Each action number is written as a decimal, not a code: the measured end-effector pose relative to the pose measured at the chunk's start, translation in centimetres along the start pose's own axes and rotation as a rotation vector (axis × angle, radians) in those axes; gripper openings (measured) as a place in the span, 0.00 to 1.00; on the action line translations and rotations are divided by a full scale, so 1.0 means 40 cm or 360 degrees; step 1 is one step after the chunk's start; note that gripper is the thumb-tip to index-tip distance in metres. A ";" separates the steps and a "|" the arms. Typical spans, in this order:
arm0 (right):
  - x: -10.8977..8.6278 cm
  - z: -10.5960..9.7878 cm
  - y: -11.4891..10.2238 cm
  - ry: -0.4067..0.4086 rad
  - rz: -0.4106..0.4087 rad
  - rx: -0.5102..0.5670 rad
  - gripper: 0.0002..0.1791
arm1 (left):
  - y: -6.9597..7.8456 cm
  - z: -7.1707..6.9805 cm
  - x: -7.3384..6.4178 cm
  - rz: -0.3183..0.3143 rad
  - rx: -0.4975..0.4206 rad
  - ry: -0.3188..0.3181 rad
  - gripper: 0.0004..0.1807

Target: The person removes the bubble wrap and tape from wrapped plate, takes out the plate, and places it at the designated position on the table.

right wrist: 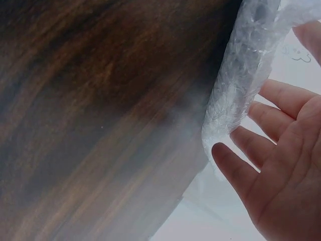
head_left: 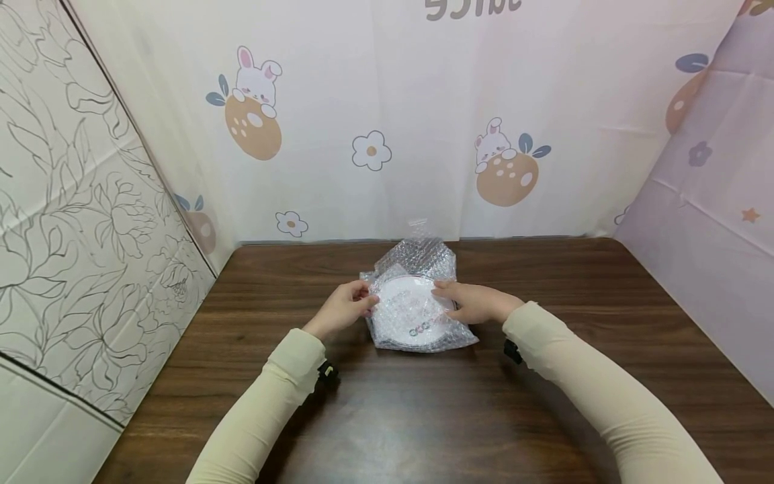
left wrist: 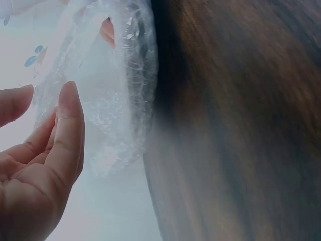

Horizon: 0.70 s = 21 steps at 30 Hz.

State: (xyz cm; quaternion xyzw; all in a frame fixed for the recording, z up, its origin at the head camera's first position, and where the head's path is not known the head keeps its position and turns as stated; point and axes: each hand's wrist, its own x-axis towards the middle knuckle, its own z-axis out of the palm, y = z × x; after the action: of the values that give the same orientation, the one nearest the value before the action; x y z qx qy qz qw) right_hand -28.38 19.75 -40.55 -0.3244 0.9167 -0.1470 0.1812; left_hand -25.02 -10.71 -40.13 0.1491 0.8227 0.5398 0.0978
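Note:
A round white plate [head_left: 402,306] with a small ring-like print lies in clear bubble wrap [head_left: 423,259] on the table, the wrap's flap spread behind it. At its left edge is my left hand [head_left: 346,308], its thumb and fingers apart with nothing seen between them in the left wrist view, where the wrap [left wrist: 140,75] stands just beyond the fingertips. My right hand [head_left: 478,301] rests on the plate's right side with fingers extended. In the right wrist view, the right hand's fingers [right wrist: 253,145] are spread against the wrapped edge [right wrist: 230,95].
The dark wood table [head_left: 393,417] stretches out around the package. Behind it hangs a pale curtain [head_left: 423,101] printed with rabbits and flowers. A white panel with line-drawn flowers [head_left: 91,202] closes off the left side. Dark bands [head_left: 328,370] sit at both wrists.

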 end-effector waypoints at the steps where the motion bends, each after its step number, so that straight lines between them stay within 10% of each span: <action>1: 0.001 0.001 0.001 -0.0002 0.0001 -0.0005 0.33 | 0.002 -0.001 0.000 0.0004 0.0008 -0.0002 0.12; 21: 0.001 -0.010 -0.001 -0.0047 0.0033 0.0026 0.34 | 0.048 -0.013 -0.044 0.0191 0.0035 -0.0114 0.12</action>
State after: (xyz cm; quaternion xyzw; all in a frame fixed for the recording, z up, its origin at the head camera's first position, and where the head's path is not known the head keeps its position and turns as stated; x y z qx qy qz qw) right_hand -28.56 19.74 -40.17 -0.3154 0.9161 -0.1477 0.1988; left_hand -23.26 -11.05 -38.15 0.2184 0.8141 0.5300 0.0931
